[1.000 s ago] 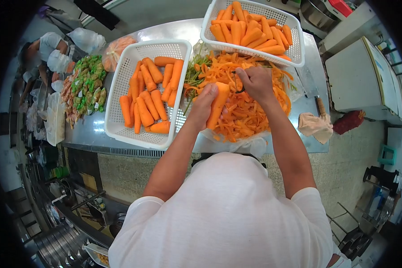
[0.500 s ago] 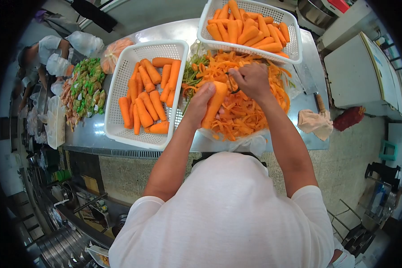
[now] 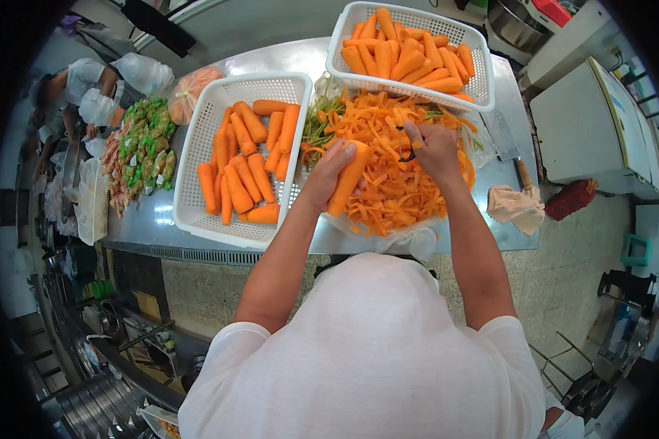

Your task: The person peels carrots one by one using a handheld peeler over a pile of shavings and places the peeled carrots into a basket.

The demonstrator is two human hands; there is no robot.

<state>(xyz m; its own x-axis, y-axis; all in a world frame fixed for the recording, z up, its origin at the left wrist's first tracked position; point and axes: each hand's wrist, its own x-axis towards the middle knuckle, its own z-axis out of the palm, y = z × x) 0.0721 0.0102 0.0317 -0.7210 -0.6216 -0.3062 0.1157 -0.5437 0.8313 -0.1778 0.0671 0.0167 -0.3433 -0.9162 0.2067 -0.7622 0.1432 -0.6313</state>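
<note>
Orange and thick, one carrot lies in the left hand, whose fingers wrap it from the left, its broad end tilted up and away from the person. What has changed is on the other side: half a second ago the right hand had its dark-framed peeler just beside that broad end; now hand and tool have swung rightward and back toward the body, leaving a clear gap. The right hand remains clamped on the peeler, its thumb pointing up along it. Whether a fresh strip clings to the blade cannot be told.

For the peeling, this reads as a break between strokes, or time to turn the carrot, rather than an end to work on this one. The carrot itself has hardly shifted; it sits over the near left edge of the heap of peelings, to the right of the left-hand perforated basket.

Carrots in that basket and in the far perforated basket look the same as before, so none seems to have been added or taken. The cleaver and beige cloth rest untouched on the steel table.
</note>
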